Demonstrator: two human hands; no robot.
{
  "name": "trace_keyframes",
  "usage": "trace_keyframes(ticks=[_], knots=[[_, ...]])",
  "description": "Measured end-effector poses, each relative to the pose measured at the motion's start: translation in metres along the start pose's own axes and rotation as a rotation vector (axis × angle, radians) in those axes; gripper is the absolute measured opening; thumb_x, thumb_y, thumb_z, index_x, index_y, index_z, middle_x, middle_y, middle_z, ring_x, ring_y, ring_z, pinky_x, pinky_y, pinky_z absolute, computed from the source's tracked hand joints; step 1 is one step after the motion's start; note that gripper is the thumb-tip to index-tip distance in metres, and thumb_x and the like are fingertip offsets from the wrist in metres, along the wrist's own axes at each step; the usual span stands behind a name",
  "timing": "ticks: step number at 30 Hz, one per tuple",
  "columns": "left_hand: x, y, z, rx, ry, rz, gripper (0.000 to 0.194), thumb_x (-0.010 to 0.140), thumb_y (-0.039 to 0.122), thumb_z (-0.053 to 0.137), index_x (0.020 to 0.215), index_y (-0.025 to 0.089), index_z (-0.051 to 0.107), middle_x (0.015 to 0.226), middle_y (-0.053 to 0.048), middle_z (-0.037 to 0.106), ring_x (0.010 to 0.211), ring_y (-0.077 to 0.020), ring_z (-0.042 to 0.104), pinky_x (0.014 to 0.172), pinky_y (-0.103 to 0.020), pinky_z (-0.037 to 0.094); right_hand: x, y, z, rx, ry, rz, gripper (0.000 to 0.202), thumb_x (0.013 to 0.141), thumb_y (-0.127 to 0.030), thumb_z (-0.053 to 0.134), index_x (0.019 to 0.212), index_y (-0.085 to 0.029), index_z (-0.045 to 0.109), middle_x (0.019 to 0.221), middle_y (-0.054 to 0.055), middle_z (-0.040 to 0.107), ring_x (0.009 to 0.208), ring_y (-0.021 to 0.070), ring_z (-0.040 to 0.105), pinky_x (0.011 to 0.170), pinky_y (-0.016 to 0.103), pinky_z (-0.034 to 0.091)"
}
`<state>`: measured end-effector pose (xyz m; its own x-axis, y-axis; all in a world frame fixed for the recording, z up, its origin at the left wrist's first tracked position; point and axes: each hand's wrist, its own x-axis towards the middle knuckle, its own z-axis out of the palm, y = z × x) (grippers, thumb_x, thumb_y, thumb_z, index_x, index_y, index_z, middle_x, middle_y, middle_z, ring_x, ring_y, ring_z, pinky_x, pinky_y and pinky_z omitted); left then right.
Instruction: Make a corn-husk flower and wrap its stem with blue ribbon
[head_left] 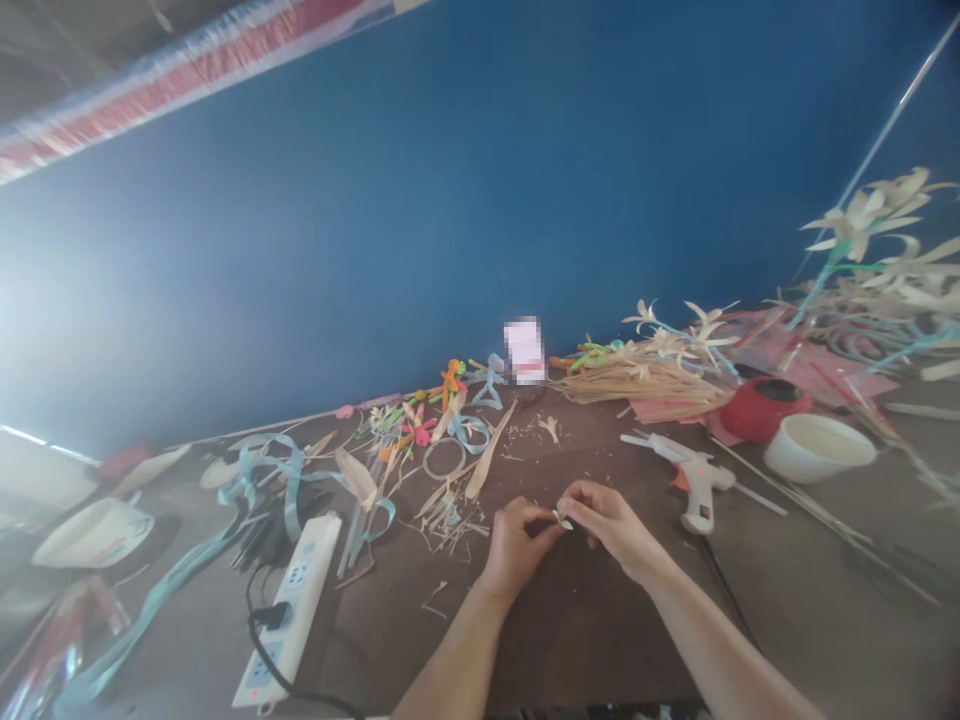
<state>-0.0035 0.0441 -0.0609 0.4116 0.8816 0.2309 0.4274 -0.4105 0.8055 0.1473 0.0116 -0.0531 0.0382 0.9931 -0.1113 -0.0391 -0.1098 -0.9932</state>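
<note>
Near the front middle of the dark table, my left hand [517, 545] and my right hand [606, 522] meet at the fingertips. Between them is a small pale petal-like piece [563, 521], mostly covered by the fingers. Both hands are closed in a pinch on it. A white hot glue gun [701, 488] lies to the right of my right hand, its cord running toward the front. Left of my left hand lie pale scraps [450, 510] and a dried husk strip [491, 452].
A white power strip [289, 620] with a black plug lies at front left, beside light blue ribbon [161, 600]. At right stand a white bowl [817, 448] and a red container [761, 405]. Pale husk flowers [862, 220] rise behind them. A blue wall [450, 200] backs the table.
</note>
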Motion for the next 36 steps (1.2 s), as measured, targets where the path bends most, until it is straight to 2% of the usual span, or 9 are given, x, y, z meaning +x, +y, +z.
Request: trace_keyframes(ticks=[10,21,27,31,36], knots=[[-0.0001,-0.0028,0.0009,0.012,0.002,0.014,0.014,0.067,0.030,0.061,0.070,0.018,0.066,0.059,-0.001,0.055,0.056,-0.0105,0.049,0.052,-0.020,0.038,0.0001,0.0045,0.0003,0.029,-0.017,-0.054,0.022,0.072,-0.036,0.053,0.063,-0.016,0.050,0.056,-0.003,0.048,0.046,0.0069,0.040,0.041,0.017,0.034],[-0.0003,-0.0028,0.0007,-0.008,0.001,0.011,0.007,0.066,0.021,0.061,0.071,0.018,0.066,0.060,-0.001,0.057,0.057,-0.0109,0.049,0.054,-0.021,0.038,-0.0007,0.0019,0.0025,0.061,-0.011,-0.034,0.018,0.070,-0.033,0.054,0.062,-0.017,0.051,0.055,-0.003,0.051,0.048,0.0081,0.044,0.042,0.018,0.034],[0.0012,0.0002,0.0003,-0.086,-0.015,0.060,0.006,0.067,0.020,0.060,0.070,0.017,0.064,0.073,-0.004,0.061,0.067,-0.0130,0.054,0.061,-0.023,0.042,-0.0009,0.0024,0.0026,0.046,-0.034,-0.057,0.019,0.071,-0.033,0.052,0.064,-0.016,0.055,0.055,-0.002,0.052,0.047,0.0086,0.046,0.043,0.019,0.035],[0.0012,-0.0014,0.0012,-0.091,-0.043,0.063,0.008,0.068,0.022,0.059,0.071,0.016,0.064,0.069,-0.003,0.059,0.064,-0.0117,0.053,0.057,-0.021,0.040,-0.0002,0.0051,0.0027,0.001,-0.027,-0.060,0.018,0.071,-0.032,0.052,0.064,-0.016,0.055,0.055,-0.002,0.055,0.046,0.0088,0.047,0.043,0.020,0.035],[0.0005,-0.0023,0.0016,-0.081,-0.055,0.075,0.007,0.068,0.021,0.059,0.070,0.016,0.064,0.068,-0.003,0.060,0.066,-0.0118,0.054,0.063,-0.022,0.041,0.0007,0.0078,0.0028,-0.024,-0.035,-0.061,0.015,0.071,-0.029,0.051,0.064,-0.016,0.056,0.054,-0.002,0.055,0.047,0.0091,0.047,0.044,0.019,0.035]])
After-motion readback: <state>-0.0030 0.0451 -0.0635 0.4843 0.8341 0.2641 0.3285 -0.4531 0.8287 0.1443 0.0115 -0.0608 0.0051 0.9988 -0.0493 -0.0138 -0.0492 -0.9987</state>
